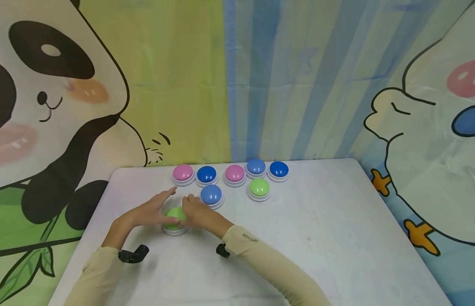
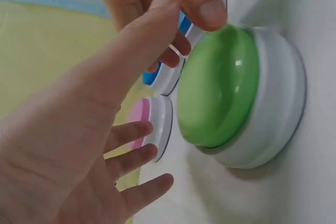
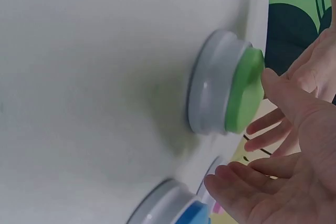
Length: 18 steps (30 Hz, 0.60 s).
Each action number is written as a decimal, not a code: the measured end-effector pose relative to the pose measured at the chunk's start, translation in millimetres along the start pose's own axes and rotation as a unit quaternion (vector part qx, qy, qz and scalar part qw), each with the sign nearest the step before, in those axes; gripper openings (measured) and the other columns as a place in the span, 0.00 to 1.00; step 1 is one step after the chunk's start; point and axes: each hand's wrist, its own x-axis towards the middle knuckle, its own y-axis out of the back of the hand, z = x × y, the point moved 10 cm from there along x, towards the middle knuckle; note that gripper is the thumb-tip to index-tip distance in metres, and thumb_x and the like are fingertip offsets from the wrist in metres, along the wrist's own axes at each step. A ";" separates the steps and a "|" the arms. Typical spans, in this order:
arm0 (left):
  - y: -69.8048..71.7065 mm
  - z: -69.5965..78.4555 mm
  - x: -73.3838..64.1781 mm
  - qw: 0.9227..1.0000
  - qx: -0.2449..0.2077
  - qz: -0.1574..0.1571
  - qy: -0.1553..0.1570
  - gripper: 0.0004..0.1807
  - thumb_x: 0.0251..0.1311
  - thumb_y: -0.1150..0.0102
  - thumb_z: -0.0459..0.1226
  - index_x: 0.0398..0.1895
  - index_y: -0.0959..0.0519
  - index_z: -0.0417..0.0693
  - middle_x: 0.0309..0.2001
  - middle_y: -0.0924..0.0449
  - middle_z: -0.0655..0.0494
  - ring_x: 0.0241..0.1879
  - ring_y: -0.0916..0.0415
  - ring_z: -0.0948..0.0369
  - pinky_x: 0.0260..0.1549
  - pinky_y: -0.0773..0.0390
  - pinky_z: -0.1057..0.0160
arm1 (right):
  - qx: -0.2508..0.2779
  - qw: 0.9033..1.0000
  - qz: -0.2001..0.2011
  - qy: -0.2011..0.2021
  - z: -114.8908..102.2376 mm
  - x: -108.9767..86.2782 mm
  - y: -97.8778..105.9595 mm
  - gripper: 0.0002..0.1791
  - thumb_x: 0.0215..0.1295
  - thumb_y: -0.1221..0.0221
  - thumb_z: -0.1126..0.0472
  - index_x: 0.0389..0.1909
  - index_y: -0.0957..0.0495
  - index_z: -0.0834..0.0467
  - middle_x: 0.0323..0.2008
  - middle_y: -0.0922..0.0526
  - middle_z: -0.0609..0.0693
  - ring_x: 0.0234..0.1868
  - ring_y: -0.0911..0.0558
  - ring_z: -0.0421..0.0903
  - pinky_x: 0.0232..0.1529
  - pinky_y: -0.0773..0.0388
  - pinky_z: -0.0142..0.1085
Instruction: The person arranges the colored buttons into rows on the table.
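A green dome push button [image 1: 174, 212] on a white round base stands at the front left of the group. My left hand [image 1: 155, 211] is on its left, fingers spread and thumb reaching across the front of the dome. From the right my right hand [image 1: 199, 212] comes in with its fingers bent loosely. In the right wrist view, the right thumb [image 3: 275, 85] lies right at the edge of the green dome [image 3: 245, 93]. The left wrist view shows both thumbs close together over the green button [image 2: 218, 87], with nothing gripped.
Behind the hands, a light blue button [image 1: 211, 194], pink buttons [image 1: 183, 173] [image 1: 234, 173] and dark blue buttons [image 1: 206, 174] [image 1: 279, 169] stand on the white table [image 1: 317, 238]. Another light blue button [image 1: 256, 166] and a second green button [image 1: 259, 187] are farther right. A printed curtain [image 1: 183, 85] hangs behind.
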 end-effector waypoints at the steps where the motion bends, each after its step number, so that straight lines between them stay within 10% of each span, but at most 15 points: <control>1: 3.8 -0.8 1.6 1.000 0.002 0.007 -0.001 0.61 0.49 0.33 0.61 0.77 0.54 0.43 0.74 0.46 0.38 0.72 0.49 0.36 0.63 0.42 0.30 | 0.008 1.000 0.004 -0.001 0.9 1.5 4.0 0.42 0.58 0.37 0.39 0.66 0.36 0.60 0.49 0.27 0.50 0.43 0.29 0.40 0.43 0.22 0.26; 11: 31.0 -18.8 23.4 0.994 0.034 0.091 0.042 0.46 0.61 0.41 0.56 0.73 0.45 0.36 0.70 0.41 0.33 0.69 0.43 0.36 0.64 0.38 0.34 | 0.013 0.999 0.040 -0.018 15.8 24.5 21.9 0.34 0.64 0.40 0.45 0.65 0.34 0.59 0.55 0.26 0.51 0.52 0.27 0.43 0.50 0.21 0.32; 18: 51.3 -28.8 47.2 0.981 0.016 0.189 0.048 0.43 0.60 0.36 0.43 0.70 0.44 0.29 0.67 0.40 0.28 0.67 0.42 0.35 0.66 0.39 0.38 | -0.152 0.981 0.115 -0.026 33.7 57.6 47.9 0.34 0.62 0.39 0.42 0.61 0.31 0.59 0.56 0.25 0.52 0.59 0.28 0.47 0.64 0.30 0.35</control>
